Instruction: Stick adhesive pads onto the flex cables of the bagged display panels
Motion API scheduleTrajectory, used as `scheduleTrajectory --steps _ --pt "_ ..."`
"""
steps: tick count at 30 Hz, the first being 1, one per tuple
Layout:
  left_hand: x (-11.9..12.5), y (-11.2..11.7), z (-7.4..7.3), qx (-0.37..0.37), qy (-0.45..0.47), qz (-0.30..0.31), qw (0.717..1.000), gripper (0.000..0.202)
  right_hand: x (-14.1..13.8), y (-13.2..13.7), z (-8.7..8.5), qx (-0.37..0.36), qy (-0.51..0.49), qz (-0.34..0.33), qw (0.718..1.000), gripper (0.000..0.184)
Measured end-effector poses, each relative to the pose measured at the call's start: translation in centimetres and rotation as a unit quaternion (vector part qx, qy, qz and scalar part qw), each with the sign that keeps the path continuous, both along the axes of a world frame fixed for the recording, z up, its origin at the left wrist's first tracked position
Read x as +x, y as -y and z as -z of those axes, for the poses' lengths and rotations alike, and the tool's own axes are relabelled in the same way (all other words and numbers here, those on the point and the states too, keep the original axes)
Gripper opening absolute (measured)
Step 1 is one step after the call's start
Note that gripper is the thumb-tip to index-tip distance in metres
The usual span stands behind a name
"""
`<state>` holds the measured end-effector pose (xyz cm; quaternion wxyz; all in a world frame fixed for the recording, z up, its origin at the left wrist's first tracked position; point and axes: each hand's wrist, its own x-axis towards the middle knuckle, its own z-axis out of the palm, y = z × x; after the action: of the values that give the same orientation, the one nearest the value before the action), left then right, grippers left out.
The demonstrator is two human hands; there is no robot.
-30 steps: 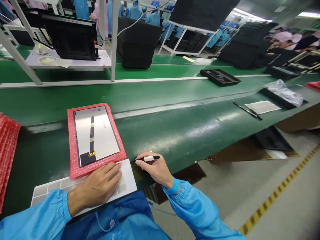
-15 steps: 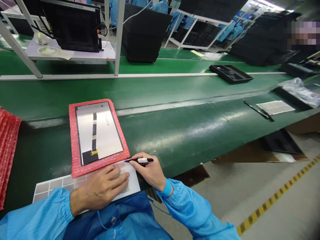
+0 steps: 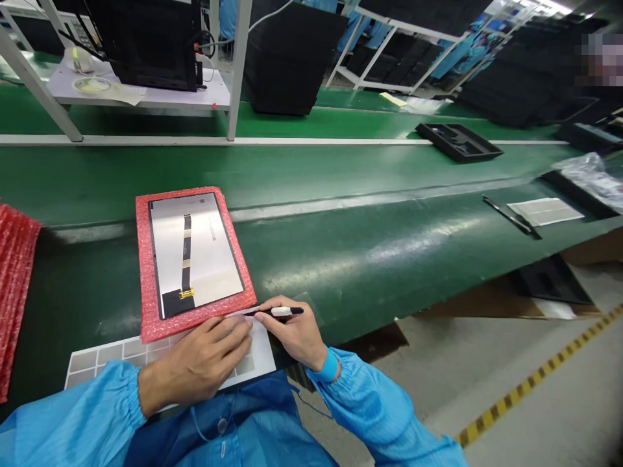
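Note:
My right hand is closed around a slim black-and-white pen-like tool, its dark tip pointing left. My left hand lies over a white sheet with grey rectangular labels, fingers stretched out towards the tool's tip. Whether those fingertips pinch a label cannot be made out. Just beyond both hands, a flat display panel rests with its silvery back up on a red bubble-wrap pouch. A dark flex cable runs down the panel. The pouch's near edge overlaps the labelled sheet.
Red pouches are stacked at the left. A black tray lies across the green bench. Tweezers and a paper sheet are at the right. A monitor stands on a raised shelf.
My left fingers have drawn closer to the tool's tip and the pouch's edge. The tool stays in my right hand. The whole view has shifted slightly.

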<state>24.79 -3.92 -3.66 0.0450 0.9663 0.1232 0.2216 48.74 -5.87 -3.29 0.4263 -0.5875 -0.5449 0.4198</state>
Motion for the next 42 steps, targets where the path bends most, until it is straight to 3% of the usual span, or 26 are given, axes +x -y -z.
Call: scheduleTrajectory --steps 4,8,14,18,28,35,42 --pt "0.0 0.4 -0.1 -0.016 -0.036 -0.068 0.997 0.033 0.0 0.0 -0.3 0.014 -0.003 -0.004 1.000 0.007" --pt "0.1 0.4 -0.6 -0.020 -0.046 -0.092 0.994 0.027 0.0 0.2 -0.3 0.039 -0.007 -0.007 0.999 0.004" --pt "0.2 0.1 -0.8 -0.041 -0.051 -0.078 0.995 0.027 0.3 0.4 -0.2 0.078 -0.006 -0.033 0.996 0.003" --pt "0.2 0.1 -0.7 -0.061 -0.051 -0.070 0.994 0.026 0.4 0.5 -0.3 0.106 0.024 -0.006 0.994 0.003" --pt "0.2 0.0 -0.8 -0.083 -0.036 -0.074 0.993 0.023 0.4 0.7 -0.1 0.078 0.065 -0.031 0.994 0.005" --pt "-0.3 0.3 -0.5 -0.098 -0.041 -0.071 0.992 0.047 0.4 0.7 -0.2 0.101 0.029 -0.038 0.994 0.002" --pt "-0.4 0.0 0.0 -0.067 -0.019 -0.075 0.995 0.040 1.0 1.2 -0.9 0.119 0.010 -0.039 0.992 0.004"
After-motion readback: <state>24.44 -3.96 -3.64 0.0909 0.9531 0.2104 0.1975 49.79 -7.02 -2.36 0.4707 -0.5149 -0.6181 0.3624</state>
